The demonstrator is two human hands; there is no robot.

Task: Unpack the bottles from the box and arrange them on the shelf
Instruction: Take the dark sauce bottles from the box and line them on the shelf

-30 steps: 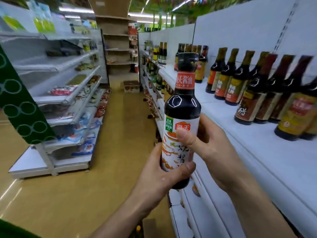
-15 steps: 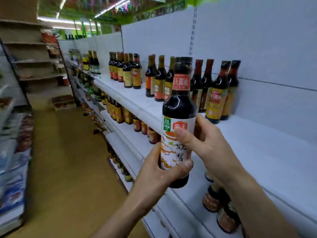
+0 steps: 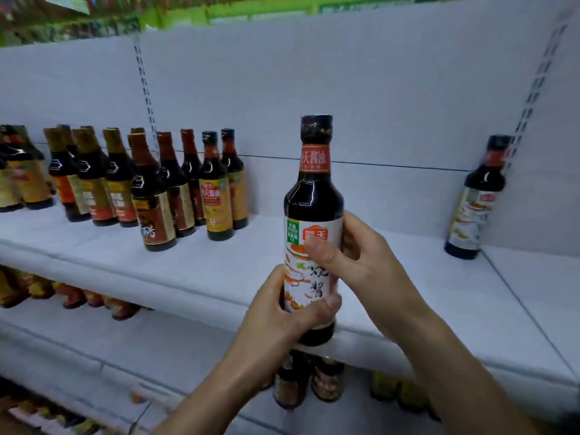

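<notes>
On my head-camera feed, a person stands before a white shop shelf [image 3: 266,265] with a bottle [image 3: 314,196] upright in both hands, raised in front of the shelf's front edge and resting on nothing but the hands. The bottle is dark glass, filled with a near-black liquid up into the neck, capped under a dark seal, with a red band round the neck and a white label printed in orange and green. The left hand [image 3: 282,312] grips the bottom of the bottle, fingers curled round it and the thumb lying across the foot of the label. The right hand [image 3: 364,262] clasps it higher up, thumb pressed flat on the label's front and the fingers wrapped behind. On the shelf to the left, well apart from the held bottle, stands a cluster of bottles [image 3: 150,189] in rows, all upright, all holding dark liquid, with brown or black caps and red, orange and yellow labels. At the far right a lone bottle [image 3: 474,211] with the same white label stands at the back of the shelf, close against the back panel [image 3: 345,89] and just beside a slotted upright [image 3: 533,89]. A wide bare stretch of shelf lies between the cluster and the lone bottle. Under it, on the lower shelf [image 3: 125,346], smaller containers [image 3: 326,381] stand in a row, too blurred for me to tell what they hold.
</notes>
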